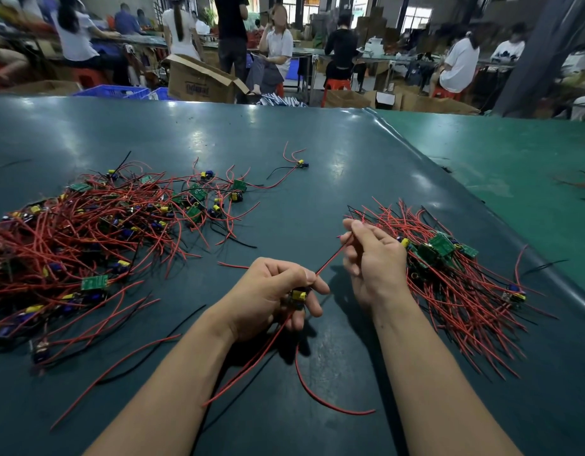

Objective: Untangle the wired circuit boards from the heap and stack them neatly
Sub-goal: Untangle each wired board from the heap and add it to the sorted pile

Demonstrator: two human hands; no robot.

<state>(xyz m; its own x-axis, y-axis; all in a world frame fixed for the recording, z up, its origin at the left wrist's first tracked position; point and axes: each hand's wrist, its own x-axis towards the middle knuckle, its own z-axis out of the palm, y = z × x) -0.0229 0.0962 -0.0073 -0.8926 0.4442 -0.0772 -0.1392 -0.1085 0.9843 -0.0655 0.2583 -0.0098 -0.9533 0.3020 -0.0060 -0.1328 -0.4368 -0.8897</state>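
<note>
The left hand (278, 296) is gripping a small circuit board (298, 296) (yellow capacitor showing), while the right hand (371, 258) is pinching its red wire (330, 260) taut.

Open cardboard box (199, 81), perhaps blue crates (112, 91), seated workers (340, 51) beyond.

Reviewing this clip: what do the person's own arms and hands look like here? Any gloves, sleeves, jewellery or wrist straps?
Both forearms are bare up to the bottom edge of the picture, with no sleeves in view. The left hand and right hand wear no gloves, rings, watch or wrist strap. The nails that show look short and unpainted.
</note>
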